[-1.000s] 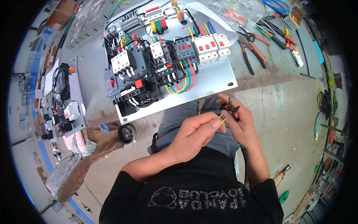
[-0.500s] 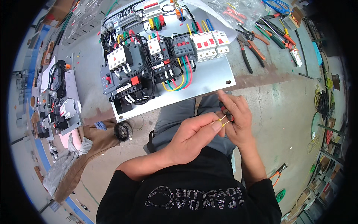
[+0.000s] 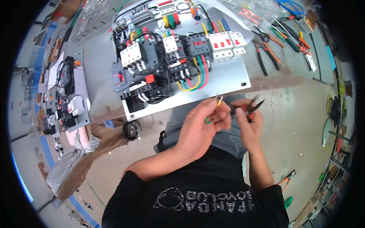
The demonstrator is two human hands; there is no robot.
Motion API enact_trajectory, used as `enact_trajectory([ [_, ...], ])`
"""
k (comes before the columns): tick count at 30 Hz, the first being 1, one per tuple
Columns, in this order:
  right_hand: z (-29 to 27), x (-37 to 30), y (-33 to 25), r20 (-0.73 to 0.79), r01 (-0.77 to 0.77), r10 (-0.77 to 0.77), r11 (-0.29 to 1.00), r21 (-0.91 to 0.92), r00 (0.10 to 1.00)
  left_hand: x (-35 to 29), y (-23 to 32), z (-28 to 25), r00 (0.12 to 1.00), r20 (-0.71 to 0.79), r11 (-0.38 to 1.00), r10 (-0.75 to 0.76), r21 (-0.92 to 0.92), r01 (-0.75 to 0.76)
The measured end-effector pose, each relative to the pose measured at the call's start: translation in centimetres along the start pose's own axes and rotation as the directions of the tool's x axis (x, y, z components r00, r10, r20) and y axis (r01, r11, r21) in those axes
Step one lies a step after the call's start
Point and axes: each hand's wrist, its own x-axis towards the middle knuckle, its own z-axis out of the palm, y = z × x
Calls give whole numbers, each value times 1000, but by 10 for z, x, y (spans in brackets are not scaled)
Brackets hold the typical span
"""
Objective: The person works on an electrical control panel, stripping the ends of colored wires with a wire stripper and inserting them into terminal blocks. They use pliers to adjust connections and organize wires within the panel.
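My left hand [image 3: 199, 127] is closed, with a yellow wire [image 3: 219, 103] pinched between thumb and fingers; a pale stripped end sticks up. A bit of green wire [image 3: 207, 120] shows at the same hand's palm. Closed around red-handled cutting pliers [image 3: 255, 106], my right hand [image 3: 249, 127] is just to the right, the dark jaws parted and pointing up and right. Motion blurs the pliers a little. Both hands are above my lap, in front of a metal mounting panel [image 3: 228, 86] that carries contactors [image 3: 131, 55], breakers [image 3: 220, 43] and coloured wiring.
On the grey bench [image 3: 102, 91], cable cutters [image 3: 266, 57] and several other hand tools lie to the right of the panel. A second wired panel [image 3: 78, 114] sits at the left. A black wire coil [image 3: 131, 130] is below the bench edge.
My hands have moved apart. The pliers' jaws now show above my right hand, and my left hand has turned, raising the wire end upward. The whole view has shifted slightly.
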Motion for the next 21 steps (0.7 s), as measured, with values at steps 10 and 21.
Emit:
enact_trajectory([
  [10,15,11,-51,207,349,-302,901,-258,931,13,-4,-12,987,159,992,-15,-123,35],
  [21,13,19,-57,290,279,-188,907,-315,938,19,-11,-22,988,152,999,2,-36,4],
])
